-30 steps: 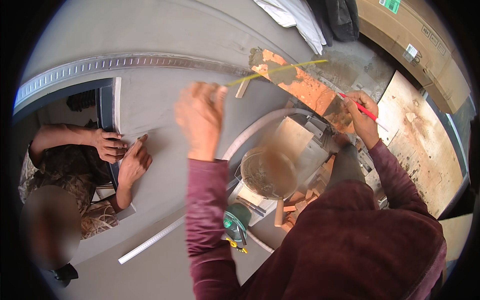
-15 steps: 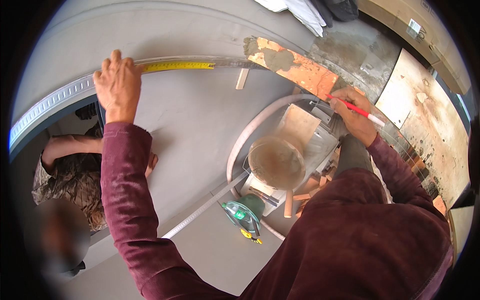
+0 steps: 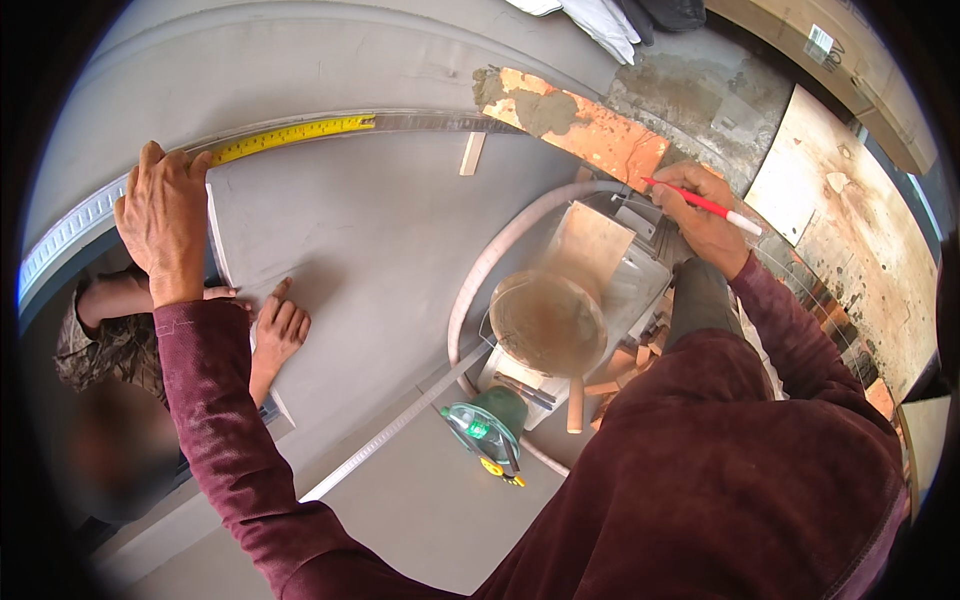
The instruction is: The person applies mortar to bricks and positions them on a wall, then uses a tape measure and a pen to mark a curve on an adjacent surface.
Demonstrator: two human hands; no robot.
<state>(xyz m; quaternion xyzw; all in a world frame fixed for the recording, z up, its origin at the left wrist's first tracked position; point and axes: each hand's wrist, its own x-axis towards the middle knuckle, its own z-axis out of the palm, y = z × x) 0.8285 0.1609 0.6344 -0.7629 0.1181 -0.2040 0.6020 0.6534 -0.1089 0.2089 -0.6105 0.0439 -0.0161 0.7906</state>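
"What lies nearest the body?"

"A green bucket with a plastic bottle in it, then a wider bucket, its contents blurred."

"And the right hand?"

"Thumb and fingers pinch a red pen with a white end. Its tip meets the near end of the orange brickwork, which has grey mortar smeared on its far part."

"Where's the left hand?"

"Raised, fingers bent over a slotted metal strip. It grips a yellow tape measure at its thumb side; the exact finger contact is hidden. The blade runs along the strip toward the brickwork, its end stopping short of it."

"Anything farther out?"

"A co-worker's hand lies with fingers extended on the grey wall, below the tape. Over on the right are a stained wooden board and, past it, a cardboard box."
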